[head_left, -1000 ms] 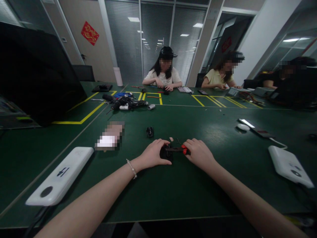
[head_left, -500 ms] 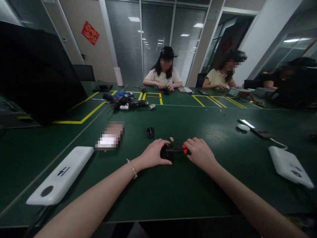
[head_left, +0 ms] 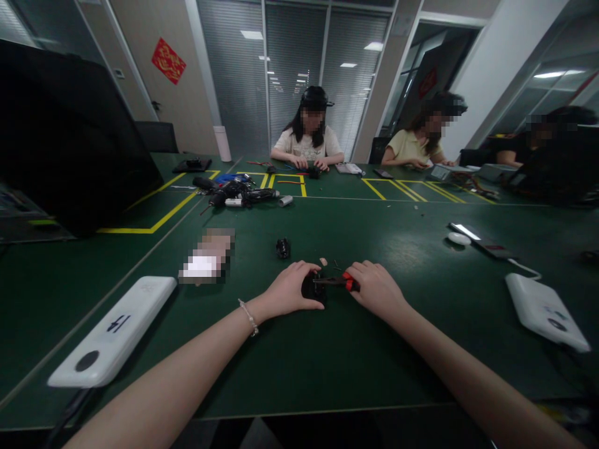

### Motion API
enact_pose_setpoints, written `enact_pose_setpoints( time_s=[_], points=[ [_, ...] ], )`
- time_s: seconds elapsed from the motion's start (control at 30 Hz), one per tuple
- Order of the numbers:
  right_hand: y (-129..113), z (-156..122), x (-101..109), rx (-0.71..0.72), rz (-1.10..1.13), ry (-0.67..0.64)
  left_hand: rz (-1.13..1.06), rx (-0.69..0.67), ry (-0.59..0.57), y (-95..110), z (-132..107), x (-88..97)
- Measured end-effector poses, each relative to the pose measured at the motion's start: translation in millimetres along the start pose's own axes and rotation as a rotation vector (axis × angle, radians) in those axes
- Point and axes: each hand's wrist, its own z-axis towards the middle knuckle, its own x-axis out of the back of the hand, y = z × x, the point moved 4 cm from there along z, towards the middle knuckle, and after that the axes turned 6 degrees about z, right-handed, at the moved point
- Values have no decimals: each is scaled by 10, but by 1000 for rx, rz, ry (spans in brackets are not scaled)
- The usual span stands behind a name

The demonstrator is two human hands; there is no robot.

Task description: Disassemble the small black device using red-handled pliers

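My left hand (head_left: pixel 291 288) is closed around a small black part (head_left: pixel 312 290), thumb in front and fingers behind, on the green table. What kind of part it is I cannot make out. In my right hand (head_left: pixel 377 285) are red-handled pliers (head_left: pixel 333 282), their dark jaws pointing left and reaching over the black part. Whether the jaws grip anything on it is too small to tell. Just beyond lie a small tan piece (head_left: pixel 323 262) and some thin dark bits (head_left: pixel 337 265). Farther back sits another black part (head_left: pixel 282 248).
A white power bank (head_left: pixel 116 330) lies left of my arm, a blurred-out phone-like item (head_left: pixel 208 257) beyond it. Another white power bank (head_left: pixel 546 312) and a phone (head_left: pixel 480 241) are at right. Tools and cables (head_left: pixel 236 192) pile farther back. Several people sit across the green table (head_left: pixel 299 374).
The pliers' jaws have shifted very slightly at the black part. Both hands keep nearly the same place, and the whole view has moved a little.
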Motion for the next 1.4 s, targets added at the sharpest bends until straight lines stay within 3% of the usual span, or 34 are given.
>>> enact_pose_setpoints(
  time_s=[0.33, 0.7, 1.1, 1.4],
  points=[
    [-55, -22, 88, 55, -110, 53, 6, 8, -6, 23, -1, 15],
    [4, 5, -19, 14, -6, -8, 14, 0, -6, 28, -3, 13],
    [-60, -18, 90, 55, -120, 53, 5, 7, -3, 5, 0, -3],
    [-30, 2, 30, 3, -23, 1, 5, 2, -10, 11, -1, 6]
  ],
)
